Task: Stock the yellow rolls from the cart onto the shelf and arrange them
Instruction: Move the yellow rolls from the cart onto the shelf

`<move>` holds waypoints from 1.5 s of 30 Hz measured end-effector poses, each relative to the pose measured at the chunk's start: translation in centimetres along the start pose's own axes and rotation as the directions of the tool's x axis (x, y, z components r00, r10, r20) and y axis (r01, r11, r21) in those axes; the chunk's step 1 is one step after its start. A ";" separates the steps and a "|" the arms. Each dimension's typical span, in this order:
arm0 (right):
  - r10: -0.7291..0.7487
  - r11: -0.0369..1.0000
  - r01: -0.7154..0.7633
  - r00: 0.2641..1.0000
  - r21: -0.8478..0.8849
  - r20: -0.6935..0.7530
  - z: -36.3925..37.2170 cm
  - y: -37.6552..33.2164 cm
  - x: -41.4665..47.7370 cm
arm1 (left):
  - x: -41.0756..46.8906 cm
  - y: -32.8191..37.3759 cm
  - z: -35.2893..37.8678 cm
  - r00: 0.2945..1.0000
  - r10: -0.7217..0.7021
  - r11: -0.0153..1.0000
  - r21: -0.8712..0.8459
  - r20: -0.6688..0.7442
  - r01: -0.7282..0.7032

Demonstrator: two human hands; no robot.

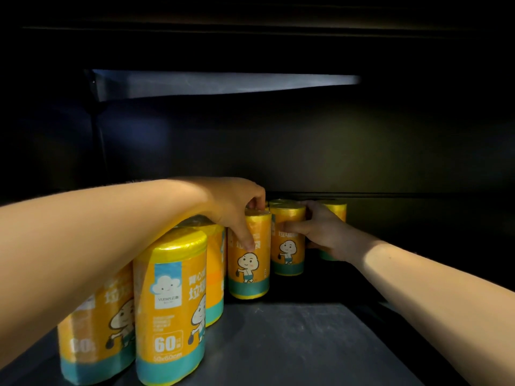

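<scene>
Several yellow rolls (214, 288) are standing upright on the dark shelf (278, 344). Behind and right of the front cloud-logo roll (170, 302), the left hand (237, 204) is gripping the middle roll (249, 268) from above, thumb lying down its front. Farther right, the right hand (323, 229) is wrapping around the rear roll (288, 246) just beside it.

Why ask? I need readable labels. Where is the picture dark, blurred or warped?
Head view: dark shelf mostly black under pale lit strip; front yellow plastic-wrapped roll bright, print slightly soft; back yellow rolls in left hand and right hand dimmer; wide-angle stretches forearms.
</scene>
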State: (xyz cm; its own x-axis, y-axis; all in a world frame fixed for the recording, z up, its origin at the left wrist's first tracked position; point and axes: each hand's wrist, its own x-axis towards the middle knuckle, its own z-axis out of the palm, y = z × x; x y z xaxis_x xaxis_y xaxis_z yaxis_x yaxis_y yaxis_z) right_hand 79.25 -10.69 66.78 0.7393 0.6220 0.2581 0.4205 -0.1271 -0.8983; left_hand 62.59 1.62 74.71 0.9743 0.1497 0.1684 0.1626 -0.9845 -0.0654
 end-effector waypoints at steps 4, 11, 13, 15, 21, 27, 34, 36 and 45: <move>-0.057 0.997 0.058 0.998 -0.055 0.015 -0.2 -0.2 -0.8 | -0.4 0.1 -0.3 0.999 -0.007 1.000 0.029 0.038 0.006; -0.036 0.975 0.053 0.996 -0.214 0.083 -0.6 -0.2 -2.4 | -1.5 1.0 -1.9 0.993 -0.007 0.997 0.074 0.119 -0.002; -0.045 0.973 0.057 0.997 -0.223 0.058 -1.1 -0.4 -2.8 | -2.0 1.4 -2.3 0.994 0.005 0.998 0.062 0.107 -0.011; -0.051 0.962 0.058 0.998 -0.267 0.033 -1.7 -0.7 -3.4 | -2.6 1.8 -2.6 0.998 0.008 0.999 0.051 0.060 -0.011; -0.120 0.951 0.100 0.991 -0.291 -0.052 -2.9 -1.6 -6.7 | -5.5 3.8 -3.7 0.990 -0.006 0.997 -0.081 -0.138 -0.005; -0.283 0.946 0.266 0.957 -0.184 -0.071 -3.6 -2.4 -12.2 | -9.9 7.3 -2.9 0.913 -0.011 0.989 -0.136 -0.409 -0.049; -0.507 0.859 0.505 0.862 -0.088 -0.011 -3.6 -1.7 -19.2 | -15.4 12.5 1.5 0.683 -0.104 0.952 -0.270 -0.723 -0.141; -0.537 0.843 0.537 0.843 -0.032 -0.002 -3.3 -1.2 -21.0 | -17.0 13.5 2.8 0.650 -0.141 0.941 -0.305 -0.747 -0.145; -0.629 0.768 0.603 0.773 0.216 0.080 -0.7 1.3 -28.9 | -25.4 15.8 9.5 0.682 -0.325 0.878 -0.478 -0.656 -0.041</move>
State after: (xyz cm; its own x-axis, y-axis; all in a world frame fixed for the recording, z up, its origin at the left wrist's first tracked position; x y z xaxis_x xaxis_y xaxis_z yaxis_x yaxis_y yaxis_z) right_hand 58.84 -29.37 58.37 0.2652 0.6224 0.7364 0.6547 0.4445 -0.6114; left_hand 41.94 -16.85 60.05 0.5092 0.3620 0.7808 0.0281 -0.9137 0.4053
